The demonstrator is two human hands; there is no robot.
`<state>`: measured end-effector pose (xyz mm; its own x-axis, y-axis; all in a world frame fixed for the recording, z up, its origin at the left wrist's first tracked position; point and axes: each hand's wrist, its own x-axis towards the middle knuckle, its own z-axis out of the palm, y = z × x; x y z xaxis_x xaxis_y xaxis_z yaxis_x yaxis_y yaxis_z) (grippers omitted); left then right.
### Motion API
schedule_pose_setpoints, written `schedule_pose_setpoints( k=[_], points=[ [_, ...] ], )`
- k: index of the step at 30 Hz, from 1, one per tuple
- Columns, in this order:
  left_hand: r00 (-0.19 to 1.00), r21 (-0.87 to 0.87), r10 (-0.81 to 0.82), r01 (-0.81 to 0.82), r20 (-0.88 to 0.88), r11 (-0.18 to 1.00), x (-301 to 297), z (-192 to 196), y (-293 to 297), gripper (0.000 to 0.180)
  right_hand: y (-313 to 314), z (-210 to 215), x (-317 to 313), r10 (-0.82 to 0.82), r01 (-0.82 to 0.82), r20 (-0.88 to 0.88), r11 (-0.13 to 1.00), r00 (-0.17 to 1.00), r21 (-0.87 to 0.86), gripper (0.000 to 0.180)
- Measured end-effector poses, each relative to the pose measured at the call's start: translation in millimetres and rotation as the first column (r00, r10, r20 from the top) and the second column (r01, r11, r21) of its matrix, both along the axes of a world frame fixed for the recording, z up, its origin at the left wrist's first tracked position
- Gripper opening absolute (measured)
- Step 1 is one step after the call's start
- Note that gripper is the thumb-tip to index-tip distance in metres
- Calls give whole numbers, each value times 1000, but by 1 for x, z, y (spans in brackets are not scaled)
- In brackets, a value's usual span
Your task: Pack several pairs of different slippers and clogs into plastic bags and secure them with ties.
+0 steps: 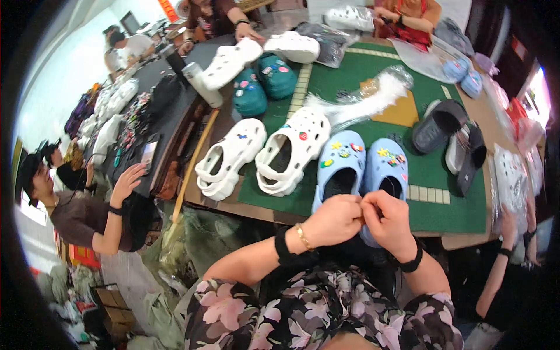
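Observation:
My left hand (335,220) and my right hand (387,218) meet at the heels of two light-blue clogs, both with closed, pinching fingers. Whatever lies between the fingertips is too small or hidden to make out. The left blue clog (344,140) and the right blue clog (386,146) stand side by side, toes away from me, with colourful charms on top. Their heel parts are partly covered by my hands. To their left are a white clog with a red charm (303,125) and another white clog (242,137).
On the green mat (466,210) lie a bundle of thin white strands (350,108) and dark slides (440,125). Farther back are teal clogs (248,96), more white clogs (291,45) and a bottle (201,84). Co-workers surround the table; one person's hand (127,184) is raised at left.

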<state>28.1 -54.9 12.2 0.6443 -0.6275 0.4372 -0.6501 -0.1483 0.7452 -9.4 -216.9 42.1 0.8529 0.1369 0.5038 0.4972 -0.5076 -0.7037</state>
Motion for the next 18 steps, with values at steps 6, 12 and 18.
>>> schedule_pose_setpoints(
  k=[6,12,18],
  points=[
    [978,-117,93,-117,-189,986,9,14,6,16,-17,-3,0,-111,144,-194,976,975,165,4],
    [807,-208,129,-297,-577,932,7,18,13,18,-6,-4,9,-56,110,-180,945,982,307,4],
    [761,-301,80,-348,-644,888,4,19,6,21,0,-2,12,-73,99,-114,966,991,238,5]
  ],
)
